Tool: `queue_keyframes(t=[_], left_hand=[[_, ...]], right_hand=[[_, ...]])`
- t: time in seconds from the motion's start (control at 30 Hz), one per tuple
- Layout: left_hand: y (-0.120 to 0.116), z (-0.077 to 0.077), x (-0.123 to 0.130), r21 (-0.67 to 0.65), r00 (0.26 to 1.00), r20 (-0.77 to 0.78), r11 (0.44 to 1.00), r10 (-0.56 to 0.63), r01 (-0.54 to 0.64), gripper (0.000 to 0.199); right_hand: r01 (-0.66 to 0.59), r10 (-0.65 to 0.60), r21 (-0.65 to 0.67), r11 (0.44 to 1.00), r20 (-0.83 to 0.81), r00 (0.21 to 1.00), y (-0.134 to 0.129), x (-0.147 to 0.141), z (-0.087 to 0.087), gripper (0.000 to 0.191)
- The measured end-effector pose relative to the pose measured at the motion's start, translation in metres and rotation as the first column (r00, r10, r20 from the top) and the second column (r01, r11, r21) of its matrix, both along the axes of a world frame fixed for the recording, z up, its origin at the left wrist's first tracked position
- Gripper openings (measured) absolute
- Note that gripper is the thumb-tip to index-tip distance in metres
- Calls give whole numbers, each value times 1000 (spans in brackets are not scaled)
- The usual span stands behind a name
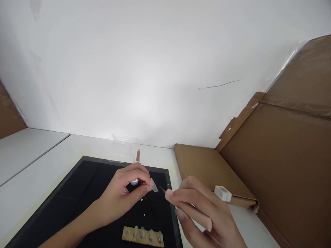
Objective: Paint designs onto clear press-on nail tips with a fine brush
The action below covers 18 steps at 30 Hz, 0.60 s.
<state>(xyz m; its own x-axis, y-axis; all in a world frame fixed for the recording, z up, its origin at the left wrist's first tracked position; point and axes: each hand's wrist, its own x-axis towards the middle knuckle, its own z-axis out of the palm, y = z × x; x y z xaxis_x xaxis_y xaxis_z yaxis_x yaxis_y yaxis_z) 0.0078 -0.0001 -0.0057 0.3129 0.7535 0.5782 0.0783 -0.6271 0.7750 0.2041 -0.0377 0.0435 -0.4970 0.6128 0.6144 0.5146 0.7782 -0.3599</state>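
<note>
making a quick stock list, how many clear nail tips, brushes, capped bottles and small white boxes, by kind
clear nail tips: 5 (1 in left hand, 4 on yellow strip)
peach-handled brush: 1
pink-capped bottle: 1
small white box: 1
total: 8

So your left forearm [80,224] is bare and angles up from the bottom left, and your left hand [120,189] has its thumb [137,195] and index finger [137,175] closed in a light pinch, tips pointing right. There's an open gap between those two behind the tips. Your right hand [207,206] reaches in from the lower right, fingers bent in a loose grip, tips aimed left toward your other hand. You've got the right thumb [186,227] bent below the fingers, nail showing. Both your hands are near each other but not touching.
</note>
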Motion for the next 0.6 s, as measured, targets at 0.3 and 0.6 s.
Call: queue_keyframes(t=[0.3,0.6], left_hand=[[2,-3,1,68,999,25,997,-44,42,16],[4,-5,4,61,995,98,998,-25,19,16]], right_hand=[[-90,91,-35,995,17,996,1,-4,1,31],[-23,24,13,1000,-61,998,2,-3,1,23]])
